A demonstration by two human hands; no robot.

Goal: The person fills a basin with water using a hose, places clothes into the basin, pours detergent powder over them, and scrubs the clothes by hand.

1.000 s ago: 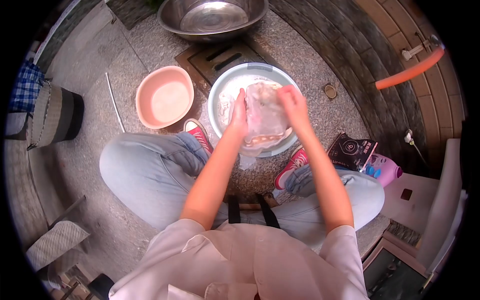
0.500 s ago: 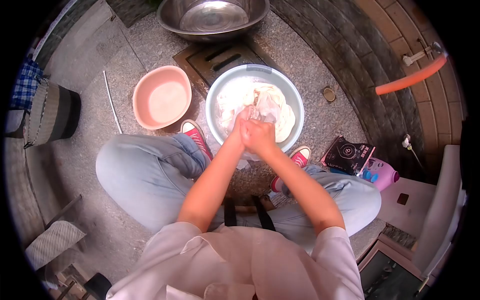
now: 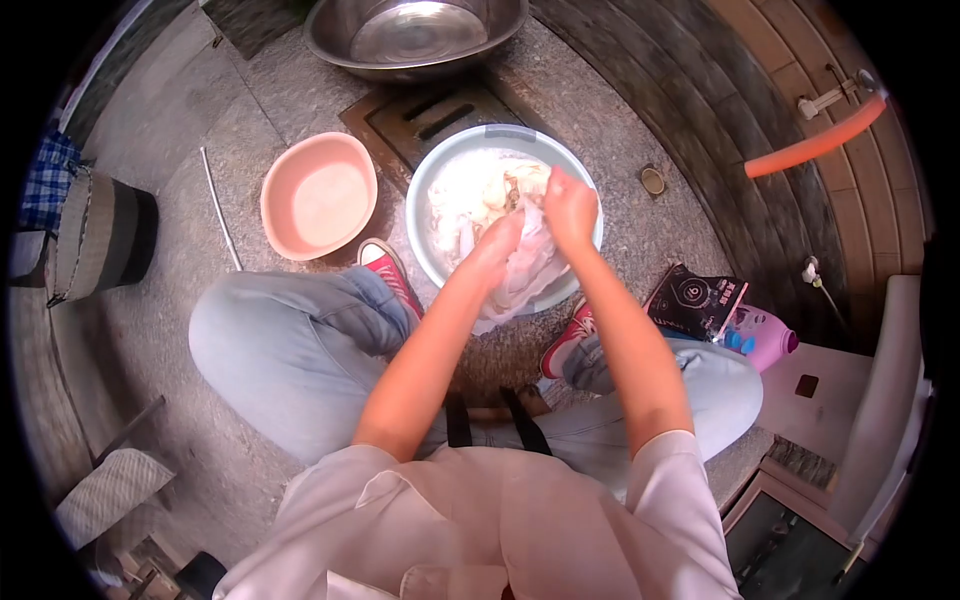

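A light blue basin [image 3: 416,228] stands on the floor between my feet, with suds and whitish cloth inside. Stretched between my hands is a thin pale pink cloth [image 3: 530,268], part of which hangs over the basin's near rim. My left hand [image 3: 497,243] is closed on this cloth near the basin's middle. Higher up, by the right rim, my right hand [image 3: 571,208] makes a fist around another part of it. More cream-coloured cloth [image 3: 490,190] lies in the suds beyond my hands.
A pink tub [image 3: 320,195] sits left of the basin, and a large metal bowl [image 3: 415,40] stands behind. At right are a black packet [image 3: 695,300], a purple bottle [image 3: 768,338] and an orange hose [image 3: 818,140]. A small round cup [image 3: 652,181] rests by the wall.
My hands were clasped together over the basin and have now come apart. The right hand moved up and right, and the pale pink cloth now spreads between them.
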